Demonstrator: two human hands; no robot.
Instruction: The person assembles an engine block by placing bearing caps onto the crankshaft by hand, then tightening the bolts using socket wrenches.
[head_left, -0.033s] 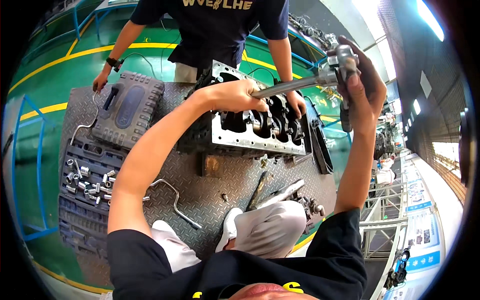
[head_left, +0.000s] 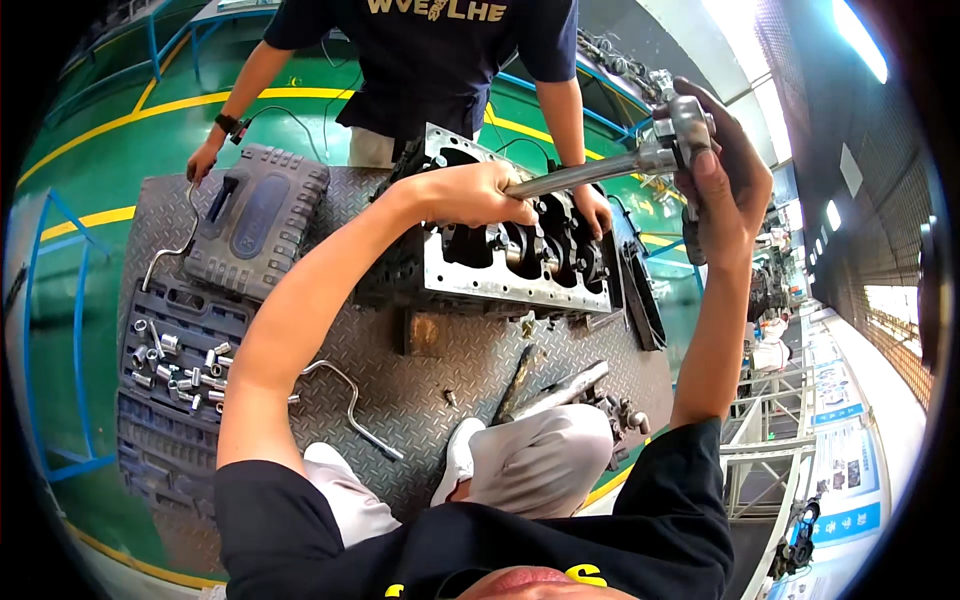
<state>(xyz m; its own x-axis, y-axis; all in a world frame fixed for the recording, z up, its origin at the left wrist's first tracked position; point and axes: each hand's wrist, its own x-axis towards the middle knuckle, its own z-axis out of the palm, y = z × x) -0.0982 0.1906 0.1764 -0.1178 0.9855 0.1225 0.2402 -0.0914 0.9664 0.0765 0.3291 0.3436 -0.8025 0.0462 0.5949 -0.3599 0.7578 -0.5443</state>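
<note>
My left hand (head_left: 478, 194) is closed round the lower end of a long steel extension bar (head_left: 580, 178), above an engine block (head_left: 520, 285). At the bar's other end, my right hand (head_left: 738, 195) grips a ratchet wrench (head_left: 690, 122), its fingers wrapped over the head and handle. The bar slants up to the right, across the block. Crankshaft parts (head_left: 520, 248) show inside the block's open face. My left hand hides the bar's tip and whatever it meets.
Across the metal-plate table (head_left: 330, 410) a co-worker rests a hand (head_left: 593, 210) on the block; the other holds a bent rod (head_left: 190, 225). A closed grey case (head_left: 255, 215) and an open socket case (head_left: 185, 300) lie left. Nearer are a crank-shaped rod (head_left: 352, 395), a wooden block (head_left: 428, 333) and a metal tube (head_left: 565, 388).
</note>
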